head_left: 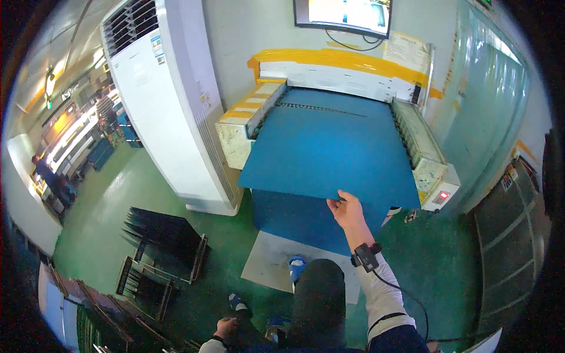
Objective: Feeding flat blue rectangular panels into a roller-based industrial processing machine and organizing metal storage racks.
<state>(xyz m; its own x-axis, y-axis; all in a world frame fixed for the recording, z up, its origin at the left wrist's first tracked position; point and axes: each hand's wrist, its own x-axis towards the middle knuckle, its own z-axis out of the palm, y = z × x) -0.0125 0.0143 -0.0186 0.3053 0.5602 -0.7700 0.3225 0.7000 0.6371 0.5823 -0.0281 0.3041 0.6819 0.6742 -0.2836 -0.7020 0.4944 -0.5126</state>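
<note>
A large, flat blue sheet (329,147) extends toward me from between the two side rails of a white machine. My right hand (347,207) pinches its near edge, right of the middle, between thumb and fingers. Below that edge hangs or stands a darker blue panel (294,215); how it joins the machine is hidden. Down by my leg, my left hand (226,327) is loosely curled, with nothing visible in it. A small black device (365,257) with a cable is strapped to my right wrist.
A tall white air conditioner (170,112) stands left of the machine. Black racks (165,241) holding upright dark panels are on the green floor to the left. A large dark panel or rack (512,229) leans at right. Two people work far left. A screen (347,15) hangs above.
</note>
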